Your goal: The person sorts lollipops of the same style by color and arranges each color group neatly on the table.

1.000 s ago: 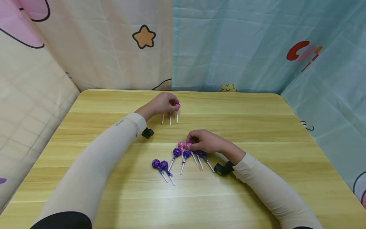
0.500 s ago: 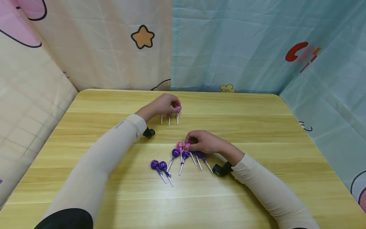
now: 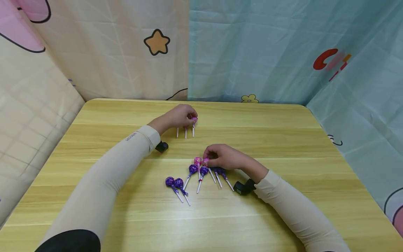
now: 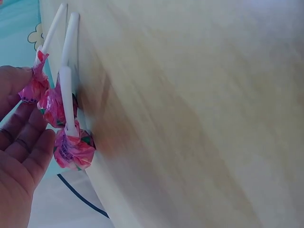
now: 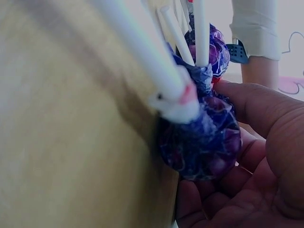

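At the far part of the table, my left hand (image 3: 180,116) pinches the head of a pink lollipop (image 3: 194,120) between thumb and fingers. In the left wrist view that lollipop (image 4: 35,88) is the farthest of three pink ones in a row, the nearest pink lollipop (image 4: 75,151) by the other fingertips. My right hand (image 3: 224,156) pinches another pink lollipop (image 3: 206,162) by its head near the table's middle. A second pink lollipop (image 3: 198,160) lies just left of it. Purple lollipops (image 3: 219,171) lie partly hidden under the right hand; one purple lollipop (image 5: 204,142) fills the right wrist view.
Two purple lollipops (image 3: 178,183) lie side by side, nearer and to the left. Two more purple lollipops (image 3: 204,170) lie just in front of the right fingers, sticks toward me. Printed curtains (image 3: 245,49) stand behind the wooden table (image 3: 267,129).
The view shifts slightly. Both hands stay almost where they were with their lollipops, the left hand's lollipop moving only a little; the lollipops on the table lie as before.
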A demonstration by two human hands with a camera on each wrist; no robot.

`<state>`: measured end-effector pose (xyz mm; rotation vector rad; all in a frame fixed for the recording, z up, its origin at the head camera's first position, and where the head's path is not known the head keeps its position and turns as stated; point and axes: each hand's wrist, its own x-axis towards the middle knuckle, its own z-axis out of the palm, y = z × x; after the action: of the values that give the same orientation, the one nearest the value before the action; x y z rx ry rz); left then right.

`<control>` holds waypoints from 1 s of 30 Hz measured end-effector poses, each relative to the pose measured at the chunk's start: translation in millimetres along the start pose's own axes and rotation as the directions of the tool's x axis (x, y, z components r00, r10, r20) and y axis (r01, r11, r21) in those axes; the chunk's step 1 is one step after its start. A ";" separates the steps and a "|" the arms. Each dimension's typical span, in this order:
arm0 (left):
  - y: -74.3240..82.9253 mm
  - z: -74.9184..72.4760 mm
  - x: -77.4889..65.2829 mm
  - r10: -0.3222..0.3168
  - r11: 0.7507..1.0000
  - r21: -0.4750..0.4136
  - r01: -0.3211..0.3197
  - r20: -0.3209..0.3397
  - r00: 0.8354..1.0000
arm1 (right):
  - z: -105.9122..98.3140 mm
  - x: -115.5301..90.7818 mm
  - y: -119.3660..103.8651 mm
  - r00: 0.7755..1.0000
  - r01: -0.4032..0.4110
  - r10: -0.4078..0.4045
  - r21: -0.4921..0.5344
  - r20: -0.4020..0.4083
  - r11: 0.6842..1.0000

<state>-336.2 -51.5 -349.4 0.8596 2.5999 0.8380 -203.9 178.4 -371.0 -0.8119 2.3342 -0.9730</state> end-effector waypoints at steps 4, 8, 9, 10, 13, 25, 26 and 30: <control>-2.4 0.2 0.7 -0.023 0.999 -0.030 0.023 0.000 1.000 | 0.3 -0.5 0.0 1.000 0.004 -0.004 0.004 0.001 1.000; -3.5 0.9 1.0 -0.024 0.999 -0.034 0.024 0.002 1.000 | 0.0 -1.5 -0.7 1.000 0.004 -0.005 0.012 0.003 1.000; -3.7 1.0 1.3 -0.021 0.999 -0.035 0.022 0.004 1.000 | -0.1 -1.7 -0.8 1.000 0.003 -0.003 0.012 0.002 1.000; -3.9 1.0 1.5 -0.021 0.999 -0.035 0.021 0.005 1.000 | -0.2 -1.8 -0.8 1.000 0.002 -0.002 0.013 0.002 1.000; -4.3 0.8 2.0 -0.025 0.999 -0.038 0.025 0.013 1.000 | -0.2 -1.9 -0.8 1.000 0.000 0.000 0.016 0.002 1.000; -9.6 4.5 4.9 -0.023 1.000 0.005 0.023 0.032 0.999 | 0.7 -1.4 2.6 1.000 0.016 -0.016 0.005 -0.004 1.000; -9.8 4.7 5.1 -0.022 1.000 0.005 0.022 0.033 0.999 | 0.8 -1.3 2.9 1.000 0.017 -0.017 0.006 -0.004 1.000; -9.4 4.4 5.0 -0.022 1.000 -0.004 0.022 0.036 0.999 | 0.9 -1.1 3.7 1.000 0.016 -0.016 0.008 -0.007 1.000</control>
<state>-342.6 -52.7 -358.9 0.8355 2.5704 0.8144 -203.8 180.9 -374.1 -0.8269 2.3310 -0.9933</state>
